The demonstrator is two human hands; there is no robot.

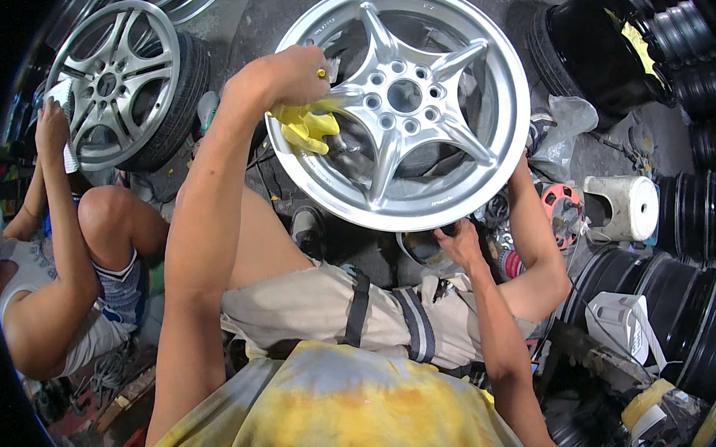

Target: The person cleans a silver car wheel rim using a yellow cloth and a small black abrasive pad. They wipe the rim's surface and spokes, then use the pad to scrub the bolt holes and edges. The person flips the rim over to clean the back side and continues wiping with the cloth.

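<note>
A silver alloy wheel rim (400, 162), with star-like spokes and several bolt holes around a centre bore, is tilted up in front of me. My left hand (289, 77) is closed on a crumpled yellow cloth (308, 127) at the rim's left side, over the gap beside a spoke. Part of the cloth hangs over the lip. At the lower right edge, my right hand (461, 246) grips the rim with curled fingers, some of them hidden behind it.
On the left, a co-worker's hand (51, 129) holds a white cloth (71, 149) against another silver wheel (137, 117) with a tyre. Black rims (704, 202) are stacked at right, near a white stool (625, 207), a red reel (561, 211) and a plastic bag (568, 126).
</note>
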